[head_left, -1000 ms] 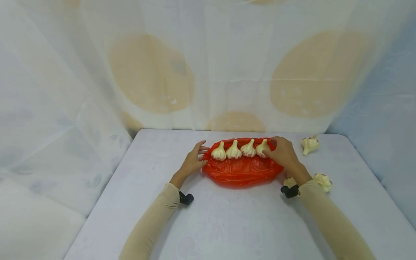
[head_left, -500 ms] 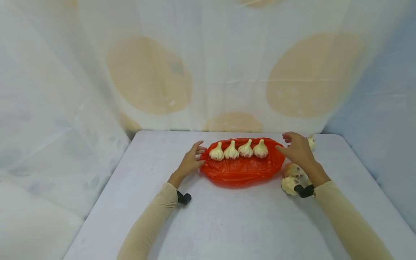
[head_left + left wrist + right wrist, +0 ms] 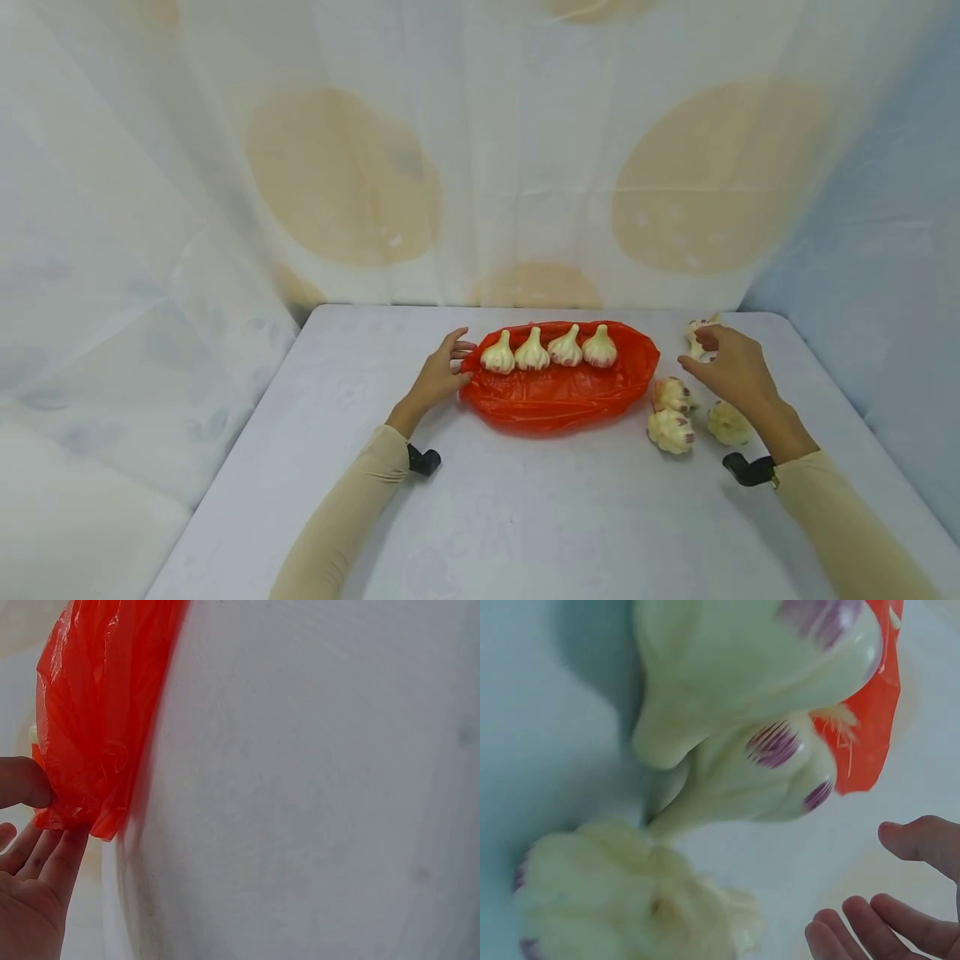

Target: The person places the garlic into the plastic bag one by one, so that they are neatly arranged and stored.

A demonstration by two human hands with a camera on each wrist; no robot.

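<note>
Left hand [image 3: 435, 379] grips one end of a crinkled, shiny red plastic bag [image 3: 562, 396] between thumb and fingers, while the right hand [image 3: 738, 372], loose and holding nothing, overlaps a far cream-and-purple garlic bulb [image 3: 693, 335] in the head view. Four similar garlic bulbs [image 3: 532, 356] form a row on the bag, necks pointing away. Right of it, three loose bulbs [image 3: 671, 432] lie on the white-covered table [image 3: 525, 517].

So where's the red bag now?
In the head view, the red bag lies between the left hand at its left end and loose garlic bulbs to its right.
</note>
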